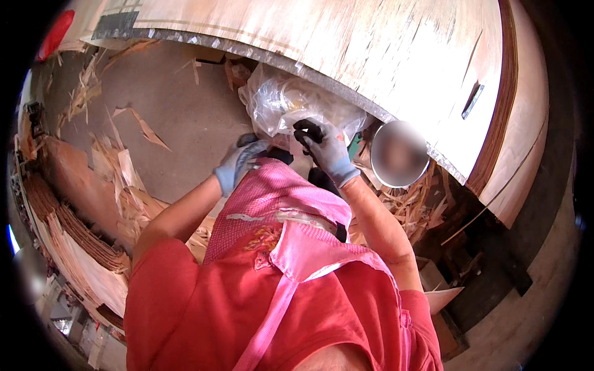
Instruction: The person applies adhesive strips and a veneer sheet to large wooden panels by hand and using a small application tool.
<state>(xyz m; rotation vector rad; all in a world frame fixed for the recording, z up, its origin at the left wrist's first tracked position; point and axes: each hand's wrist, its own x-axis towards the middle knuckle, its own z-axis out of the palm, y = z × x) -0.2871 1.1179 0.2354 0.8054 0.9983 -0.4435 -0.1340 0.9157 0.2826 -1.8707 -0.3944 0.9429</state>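
Note:
Both my hands wear grey work gloves with dark-coated fingers and light blue cuffs. My left hand (238,163) is by the far edge of my pink apron (247,195), its fingers bent together; anything inside them is hidden. In front of the clear plastic bag (278,102), my right hand (328,149) is raised with thumb and fingers curled together. What those fingers hold, if anything, is too small to make out. The crumpled bag lies under the edge of the big stack of pale wood sheets (396,55).
Torn wood veneer strips (408,207) lie to my right, and more scraps (124,179) are at left on the grey floor (179,99). A layered stack of brown sheets (80,229) stands at far left. A round blurred patch (399,153) covers something beside my right hand.

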